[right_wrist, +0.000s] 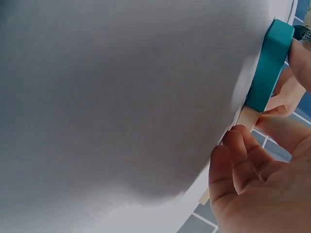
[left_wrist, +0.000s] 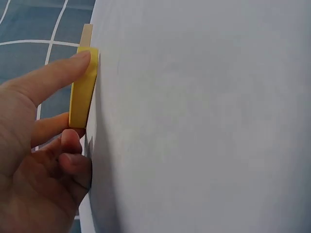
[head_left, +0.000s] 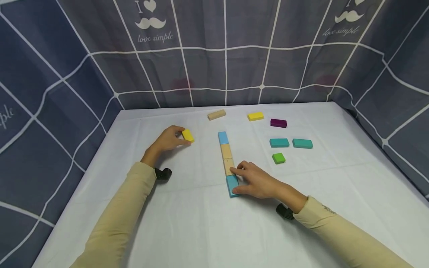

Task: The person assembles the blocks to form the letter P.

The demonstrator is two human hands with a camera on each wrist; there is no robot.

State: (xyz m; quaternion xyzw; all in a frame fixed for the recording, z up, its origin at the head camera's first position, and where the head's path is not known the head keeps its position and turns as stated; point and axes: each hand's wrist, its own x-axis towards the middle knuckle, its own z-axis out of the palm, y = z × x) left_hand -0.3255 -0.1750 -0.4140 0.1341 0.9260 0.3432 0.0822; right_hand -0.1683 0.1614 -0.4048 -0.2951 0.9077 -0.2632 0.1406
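Note:
My left hand pinches a yellow block between thumb and fingers, left of a row of blocks. In the left wrist view the thumb lies on the block's face and a finger is at its lower end. From far to near, the row has a light blue block, two plain wooden blocks and a nearer blue block. My right hand holds that near blue block, thumb at its near end. The index fingertip reaches the joint with the adjoining wooden block, and the other fingers curl beside the row.
At the back lie a loose wooden block and another yellow block. To the right are a purple block, two teal blocks and a small green block. A checked curtain surrounds the white-covered table.

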